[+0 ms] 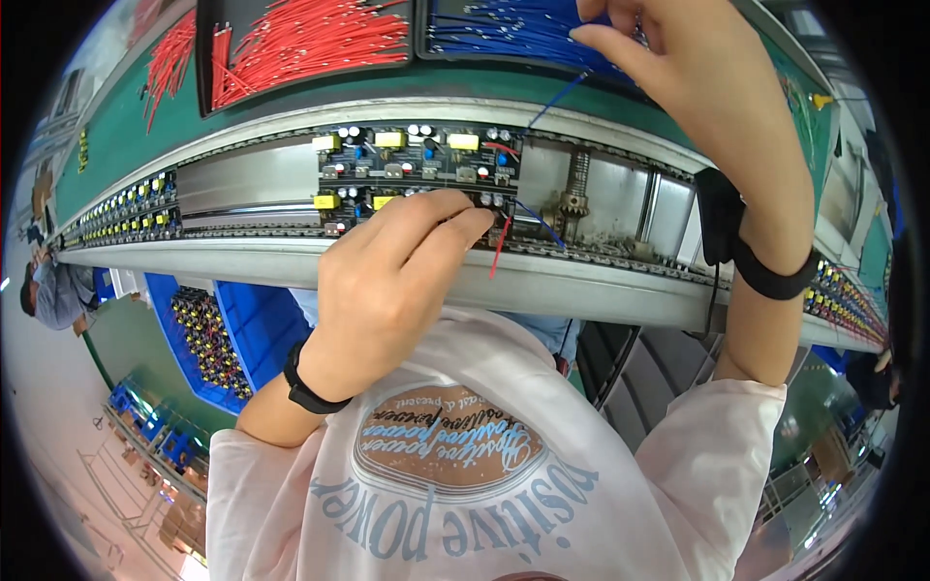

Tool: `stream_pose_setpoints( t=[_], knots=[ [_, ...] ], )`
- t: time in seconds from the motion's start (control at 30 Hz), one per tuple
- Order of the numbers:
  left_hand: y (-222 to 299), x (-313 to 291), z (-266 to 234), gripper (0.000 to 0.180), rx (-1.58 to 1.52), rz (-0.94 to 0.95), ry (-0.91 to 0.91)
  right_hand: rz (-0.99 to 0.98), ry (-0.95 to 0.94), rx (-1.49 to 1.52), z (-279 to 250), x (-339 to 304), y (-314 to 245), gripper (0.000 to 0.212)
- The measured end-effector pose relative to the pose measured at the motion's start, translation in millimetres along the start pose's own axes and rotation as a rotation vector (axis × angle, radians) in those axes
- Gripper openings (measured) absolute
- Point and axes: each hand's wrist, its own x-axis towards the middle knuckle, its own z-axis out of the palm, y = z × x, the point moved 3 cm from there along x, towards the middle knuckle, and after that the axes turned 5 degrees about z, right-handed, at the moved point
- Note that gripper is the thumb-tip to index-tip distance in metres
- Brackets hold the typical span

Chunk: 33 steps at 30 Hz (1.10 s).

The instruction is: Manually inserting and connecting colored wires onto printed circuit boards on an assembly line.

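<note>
My left hand (387,266) rests over the near right part of a black circuit board (417,172). Its fingers are bent and pressed together at the board; whatever lies under the fingertips is hidden. Beside them a red wire (500,250) and a blue wire (542,225) stick out from the board's near right corner. Another blue wire (559,100) rises from the far right corner. My right hand (668,44) is over the black tray of blue wires (513,37), thumb and forefinger curved with a gap between them. The upper edge cuts off part of this hand.
The board sits between the metal rails of a conveyor (262,232), with more boards (126,213) farther left. A tray of red wires (310,44) stands on the green bench, loose red wires (171,58) beside it. Below left is a blue bin (257,324) holding boards.
</note>
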Motion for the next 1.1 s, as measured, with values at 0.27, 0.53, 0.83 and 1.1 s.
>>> stream_pose_setpoints(
  t=[0.27, 0.53, 0.83, 1.1],
  knots=[
    [-36, 12, -62, 0.017, 0.129, -0.124, 0.054, -0.213, 0.109, -0.271, 17, 21, 20, 0.009],
    [-69, 89, -82, 0.021, 0.299, -0.035, -0.018, -0.192, 0.311, -0.364, 5, 11, 16, 0.01],
    [-98, 102, -47, 0.013, 0.114, 0.024, -0.059, -0.326, 0.391, -0.281, -6, 7, 4, 0.015],
    [-83, 105, -53, 0.009, 0.097, 0.026, 0.154, -0.309, 0.26, -0.147, 6, -23, -37, 0.015]
  ],
)
